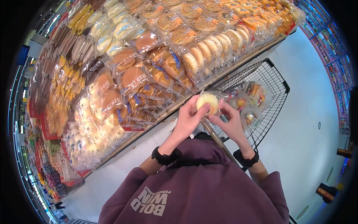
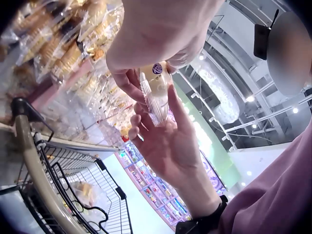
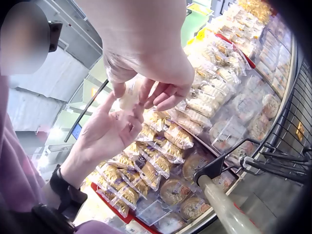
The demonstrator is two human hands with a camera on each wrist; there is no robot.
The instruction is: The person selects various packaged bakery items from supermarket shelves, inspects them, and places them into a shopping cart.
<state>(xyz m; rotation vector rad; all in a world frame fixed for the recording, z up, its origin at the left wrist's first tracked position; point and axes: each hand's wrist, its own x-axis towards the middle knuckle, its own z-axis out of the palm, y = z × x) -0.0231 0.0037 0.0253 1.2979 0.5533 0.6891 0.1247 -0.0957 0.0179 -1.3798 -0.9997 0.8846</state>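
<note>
The person's left hand [image 1: 187, 118] pinches a round, pale yellow bun in a clear plastic wrapper [image 1: 207, 103], with the thumb lying across its front and the fingers behind it. The right hand [image 1: 230, 121] pinches the right side of the same wrapper, so both hands are close together around the bun. The bun is held up in front of the person, near the edge of a long, wood-edged bench [image 1: 238, 66] and above the beige bar handle [image 2: 46, 185] of a black wire shopping cart [image 1: 286, 86]. Inside the cart lie several clear plastic packages of food [image 1: 257, 93]. On the bench, flat, brown, round cakes in clear bags [image 1: 136, 79] are piled beside a row of pale, round biscuits [image 1: 212, 48]. The person wears a purple sweatshirt with white letters [image 1: 209, 186] and a black band [image 1: 246, 158] on each wrist.
</note>
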